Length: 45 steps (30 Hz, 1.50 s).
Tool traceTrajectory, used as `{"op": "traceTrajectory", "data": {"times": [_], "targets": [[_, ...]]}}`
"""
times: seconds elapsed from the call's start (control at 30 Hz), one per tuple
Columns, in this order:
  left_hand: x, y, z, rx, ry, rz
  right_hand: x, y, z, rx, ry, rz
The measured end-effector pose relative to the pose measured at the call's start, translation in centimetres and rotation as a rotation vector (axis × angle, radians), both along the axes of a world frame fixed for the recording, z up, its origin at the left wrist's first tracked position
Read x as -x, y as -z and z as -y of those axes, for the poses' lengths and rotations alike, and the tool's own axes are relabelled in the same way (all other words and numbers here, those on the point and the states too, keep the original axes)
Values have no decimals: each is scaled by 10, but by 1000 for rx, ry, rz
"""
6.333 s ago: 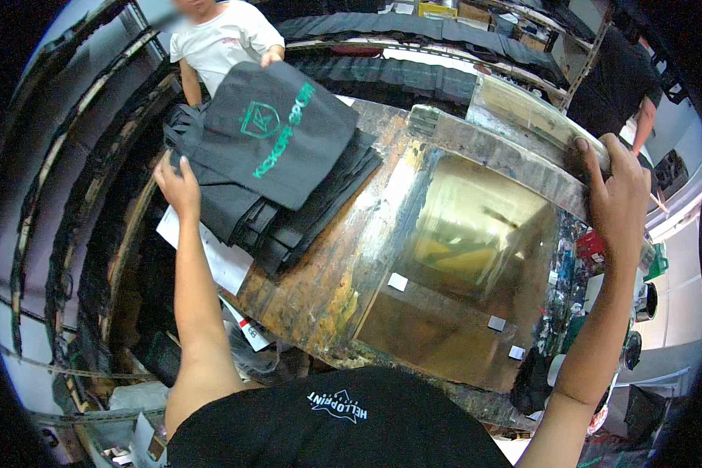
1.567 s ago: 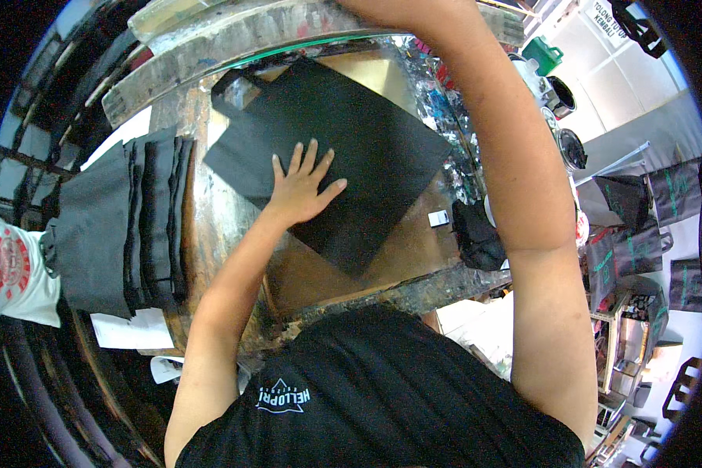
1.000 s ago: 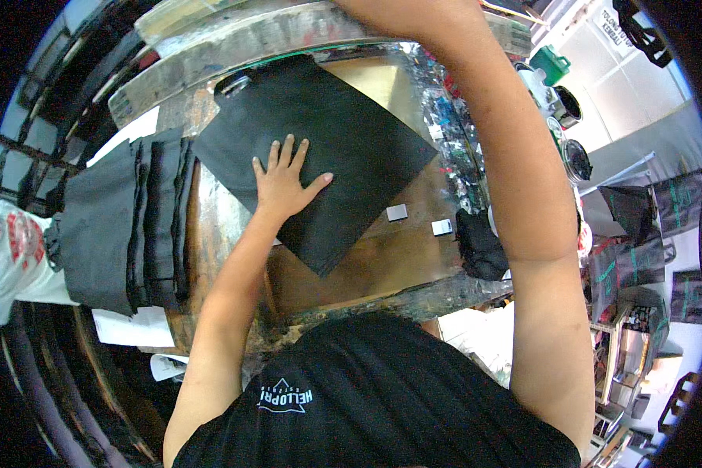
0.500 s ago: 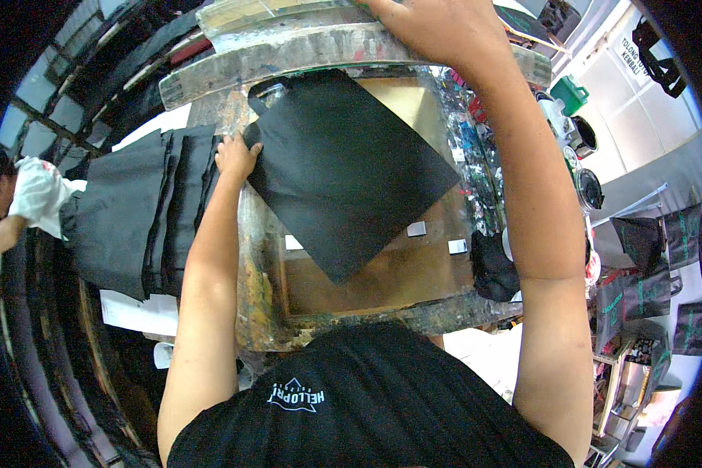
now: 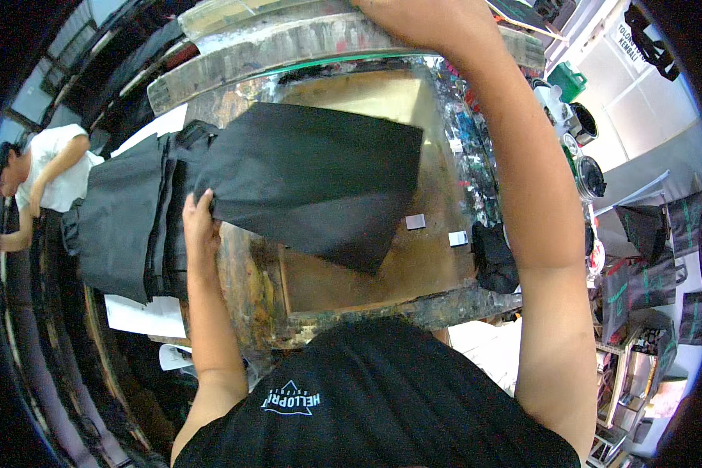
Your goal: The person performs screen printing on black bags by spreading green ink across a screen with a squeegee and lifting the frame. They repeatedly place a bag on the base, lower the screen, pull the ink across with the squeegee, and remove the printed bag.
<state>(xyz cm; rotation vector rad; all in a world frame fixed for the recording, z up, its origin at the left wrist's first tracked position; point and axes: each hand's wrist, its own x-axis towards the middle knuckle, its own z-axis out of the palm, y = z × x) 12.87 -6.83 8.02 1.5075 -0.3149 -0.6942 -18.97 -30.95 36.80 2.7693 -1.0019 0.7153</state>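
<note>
My left hand [image 5: 200, 218] pinches the near edge of a flat black fabric bag [image 5: 320, 171] between thumb and fingers. The bag lies slantwise, its handle end over the stack of black bags [image 5: 121, 210] at the left and its other end over a brown printing board [image 5: 351, 300]. My right arm reaches far forward. At the top edge, my right hand [image 5: 425, 23] is by a worn, paint-stained frame [image 5: 288, 51], which is tilted up beyond the board. The right fingers are cut off by the picture's edge, so their grip is hidden.
Small pale tabs [image 5: 416, 221] sit on the board. Along its right side lie paint smears and a black cloth [image 5: 493, 257]. Tins [image 5: 582, 121] and a green container [image 5: 567, 81] stand at the right, with printed black bags [image 5: 639, 300] beyond. A person in white [image 5: 54, 171] works at far left.
The bag has turned and slid left off part of the board, its handle end now over the stack. My left hand moved left and nearer with it. The person at left leaned further into view.
</note>
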Motion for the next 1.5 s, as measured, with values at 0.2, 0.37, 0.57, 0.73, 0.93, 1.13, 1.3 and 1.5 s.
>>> {"op": "traceTrajectory", "data": {"times": [0.2,0.37,0.57,0.73,0.93,1.13,1.3,1.5], "targets": [[43,65,-16,-198,-180,-2,-4,8,1,63,-13,26],[82,32,-3,-580,-257,1427,6,3,-10,-20,38,-57],[157,22,53,-283,982,1524,3,1,-10,18,26,-24],[202,59,105,-379,959,1585,0,13,-6,126,23,53],[248,69,115,-339,867,1546,6,13,-2,137,-19,63],[260,66,96,-257,888,1526,3,6,-3,60,-8,24],[265,65,91,-227,878,1538,3,6,-2,20,12,-24],[241,26,83,-184,664,1366,-7,19,4,89,41,37]]}}
